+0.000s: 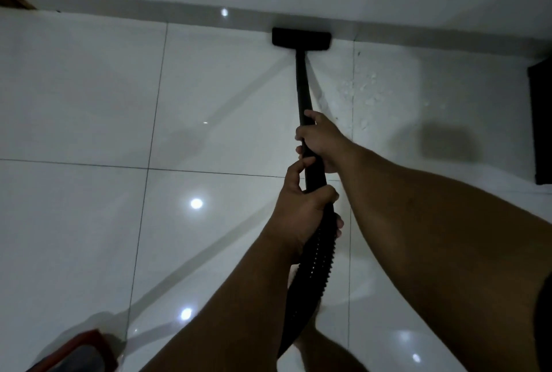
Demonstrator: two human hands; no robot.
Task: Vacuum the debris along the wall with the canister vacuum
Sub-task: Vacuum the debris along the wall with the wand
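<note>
- the vacuum's floor head (301, 40) is a flat, black, wide rectangle, lying on the white tile floor with its far long edge right against the baseboard of the wall.
- the wand (302, 85) is a straight, thin black tube, rising from the middle of the floor head and slanting back toward the camera.
- the hose (313, 264) is black and ribbed, joining the wand's near end and curving down to the lower edge of view.
- the debris (366, 88) is a loose scatter of small pale flecks on the tiles, to the right of the wand and near the wall, apart from the floor head.
</note>
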